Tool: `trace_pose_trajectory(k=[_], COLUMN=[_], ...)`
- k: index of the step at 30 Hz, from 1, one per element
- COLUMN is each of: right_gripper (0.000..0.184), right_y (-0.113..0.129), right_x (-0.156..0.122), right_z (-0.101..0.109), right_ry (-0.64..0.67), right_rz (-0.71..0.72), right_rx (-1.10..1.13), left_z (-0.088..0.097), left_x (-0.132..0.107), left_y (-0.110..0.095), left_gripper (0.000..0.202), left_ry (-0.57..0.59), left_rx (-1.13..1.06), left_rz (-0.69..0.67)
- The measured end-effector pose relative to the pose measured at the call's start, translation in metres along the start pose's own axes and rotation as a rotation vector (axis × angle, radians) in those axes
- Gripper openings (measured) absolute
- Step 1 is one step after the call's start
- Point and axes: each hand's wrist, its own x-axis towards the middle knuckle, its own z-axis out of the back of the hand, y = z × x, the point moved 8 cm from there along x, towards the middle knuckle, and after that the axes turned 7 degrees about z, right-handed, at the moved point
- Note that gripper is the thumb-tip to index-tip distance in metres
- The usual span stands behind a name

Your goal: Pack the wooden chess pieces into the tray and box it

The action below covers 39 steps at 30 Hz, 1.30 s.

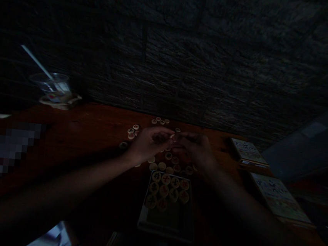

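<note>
left hand [147,141] and right hand [199,146] close together, both curled inward.

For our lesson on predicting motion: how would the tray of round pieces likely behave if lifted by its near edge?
The tray would probably dip at its far side, where the round pieces are grouped. They would likely slide rather than roll, since they lie flat. The tray itself may well stay stiff, its edges looking straight.

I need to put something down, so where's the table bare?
The table looks bare between the plastic cup and the nearest loose xiangqi pieces. It's crowded with pieces between the left hand, right hand and tray.
</note>
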Motion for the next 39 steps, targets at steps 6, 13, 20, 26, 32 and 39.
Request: trace_pose_trajectory(k=[6,13,20,26,32,39], right_gripper=[0.033,0.031,0.029,0.035,0.043,0.044], right_y=[-0.010,-0.003,0.000,-0.004,-0.007,-0.006], right_x=[-0.014,-0.021,-0.019,-0.021,-0.024,-0.023], right_z=[0.006,0.013,0.009,0.011,0.007,0.009], right_ry=[-0.013,-0.040,0.002,-0.039,-0.025,-0.018], right_rz=[0.029,0.126,0.144,0.077,0.015,0.004], right_rx=[-0.014,-0.083,-0.079,-0.053,0.028,0.038], left_z=[-0.005,-0.010,-0.006,-0.012,-0.014,-0.013], left_x=[-0.009,-0.010,-0.007,-0.010,-0.012,-0.011], left_y=[-0.001,-0.004,0.010,0.008,0.003,0.004], left_gripper=[0.024,0.022,0.022,0.035,0.034,0.038], left_ry=[0.024,0.028,-0.026,0.021,0.023,0.056], left_rx=[0.197,0.014,-0.140,-0.104,-0.047,-0.119], left_rz=[-0.038,0.030,0.207,0.150,0.082,0.102])
